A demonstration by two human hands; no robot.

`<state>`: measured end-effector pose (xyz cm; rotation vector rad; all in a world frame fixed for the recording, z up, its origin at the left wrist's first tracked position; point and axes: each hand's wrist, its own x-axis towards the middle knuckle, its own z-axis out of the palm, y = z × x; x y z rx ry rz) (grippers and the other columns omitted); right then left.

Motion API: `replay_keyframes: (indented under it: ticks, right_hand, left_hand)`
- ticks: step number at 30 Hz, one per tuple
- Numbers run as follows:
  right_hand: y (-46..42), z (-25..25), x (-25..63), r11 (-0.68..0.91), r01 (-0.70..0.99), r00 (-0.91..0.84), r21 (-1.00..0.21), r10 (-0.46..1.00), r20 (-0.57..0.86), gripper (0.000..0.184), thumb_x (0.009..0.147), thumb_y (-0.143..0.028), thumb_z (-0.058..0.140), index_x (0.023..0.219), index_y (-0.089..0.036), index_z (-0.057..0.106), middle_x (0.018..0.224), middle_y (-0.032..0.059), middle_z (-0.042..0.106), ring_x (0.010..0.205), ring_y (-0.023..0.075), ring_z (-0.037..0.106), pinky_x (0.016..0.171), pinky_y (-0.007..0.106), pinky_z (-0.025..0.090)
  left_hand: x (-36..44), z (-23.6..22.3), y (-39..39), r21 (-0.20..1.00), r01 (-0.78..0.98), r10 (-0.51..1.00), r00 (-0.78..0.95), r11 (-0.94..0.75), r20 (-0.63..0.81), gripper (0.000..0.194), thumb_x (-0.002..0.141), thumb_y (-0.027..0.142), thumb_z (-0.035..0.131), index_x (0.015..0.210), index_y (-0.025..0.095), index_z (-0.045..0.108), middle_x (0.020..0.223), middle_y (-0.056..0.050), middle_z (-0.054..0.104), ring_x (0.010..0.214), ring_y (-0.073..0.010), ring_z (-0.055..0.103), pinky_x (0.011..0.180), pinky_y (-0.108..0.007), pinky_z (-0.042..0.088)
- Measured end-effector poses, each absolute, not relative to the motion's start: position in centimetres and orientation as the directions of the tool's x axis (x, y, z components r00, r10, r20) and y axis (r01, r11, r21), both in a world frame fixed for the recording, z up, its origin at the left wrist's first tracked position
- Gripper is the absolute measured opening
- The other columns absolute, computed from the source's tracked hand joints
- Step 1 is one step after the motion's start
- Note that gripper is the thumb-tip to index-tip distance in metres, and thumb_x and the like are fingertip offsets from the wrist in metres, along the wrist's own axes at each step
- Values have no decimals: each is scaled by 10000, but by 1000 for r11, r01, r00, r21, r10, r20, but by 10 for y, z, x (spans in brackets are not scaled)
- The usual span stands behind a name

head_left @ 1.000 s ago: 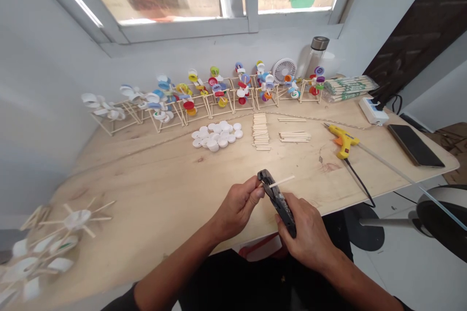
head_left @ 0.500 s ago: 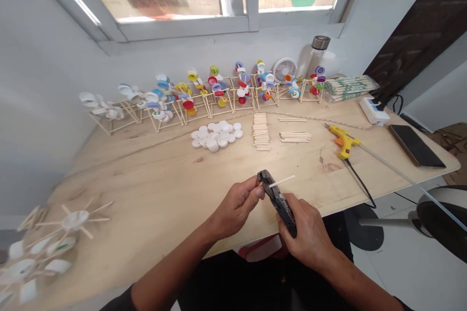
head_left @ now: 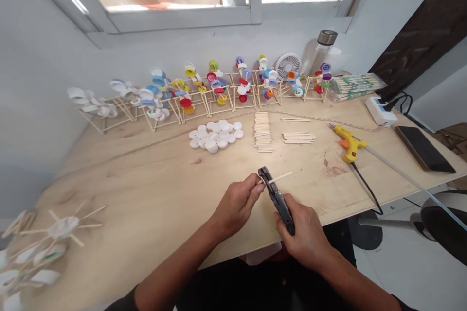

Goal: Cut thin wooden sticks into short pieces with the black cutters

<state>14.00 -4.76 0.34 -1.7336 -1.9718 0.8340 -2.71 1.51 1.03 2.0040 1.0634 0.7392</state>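
Note:
A thin wooden stick (head_left: 282,177) runs across the jaws of black cutting pliers (head_left: 280,203), above the front of the table. My left hand (head_left: 235,204) pinches one end of the stick between thumb and fingers, close to the jaws. The stick's other end sticks out free to the right. My right hand (head_left: 306,233) is wrapped around the pliers' handles, which lie close together. Just beyond the hands are white bottle caps (head_left: 219,135), a stack of short sticks (head_left: 261,131) and a small bundle of longer sticks (head_left: 298,138).
Stick frames with colourful cap wheels (head_left: 219,92) line the wall. A yellow glue gun (head_left: 349,143), a phone (head_left: 425,149), a power strip (head_left: 381,112) and bagged sticks (head_left: 355,86) lie right. Stick-and-cap wheels (head_left: 63,227) lie at left. A fan (head_left: 288,66) and bottle (head_left: 321,53) stand behind.
The camera view has shifted slightly. The pliers' handles look a little closer together around the stick. Both hands keep their hold, and the things on the table stay in place.

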Motion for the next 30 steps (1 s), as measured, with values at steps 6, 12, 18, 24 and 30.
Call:
replay_keyframes:
  ticks: [6, 12, 18, 24, 30]
  right_hand:
    - [-41, 3, 136, -5, 737, -151, -676, 973, -172, 119, 756, -182, 456, 867, -200, 493, 707, 6, 607, 648, 179, 578, 613, 261, 398]
    - [-34, 0, 135, -47, 738, -139, -673, 966, -220, 78, 771, -190, 445, 831, -200, 494, 666, -5, 595, 597, 166, 568, 580, 255, 395]
    - [-31, -9, 131, -54, 765, -130, -641, 963, -236, 37, 768, -187, 451, 796, -199, 472, 640, -5, 588, 564, 159, 556, 555, 251, 374]
    - [-29, -11, 127, -43, 828, -94, -559, 973, -213, 40, 773, -208, 450, 802, -199, 476, 623, -3, 600, 558, 170, 566, 528, 248, 330]
    - [-27, -5, 129, -36, 850, -109, -525, 964, -242, 59, 783, -244, 460, 798, -201, 497, 638, 0, 615, 582, 175, 570, 532, 248, 316]
  left_hand:
    - [-27, -3, 22, 504, 584, 771, 481, -637, 418, 153, 880, 205, 378, 765, 172, 473, 622, 11, 495, 534, -101, 461, 513, -199, 347]
    - [-26, -15, 31, 385, 627, 726, 486, -678, 487, 171, 875, 173, 399, 727, 166, 485, 582, 17, 502, 500, -93, 465, 486, -193, 324]
    - [-26, -24, 38, 351, 633, 706, 481, -690, 519, 119, 865, 147, 411, 804, 162, 513, 561, 20, 486, 466, -94, 424, 460, -217, 277]
    - [-28, -29, 39, 326, 661, 713, 474, -676, 516, 134, 875, 163, 397, 834, 150, 524, 557, 16, 480, 475, -102, 427, 468, -221, 289]
    - [-31, -27, 34, 226, 711, 703, 496, -666, 509, 134, 878, 174, 410, 845, 143, 536, 571, 9, 487, 493, -110, 441, 477, -228, 298]
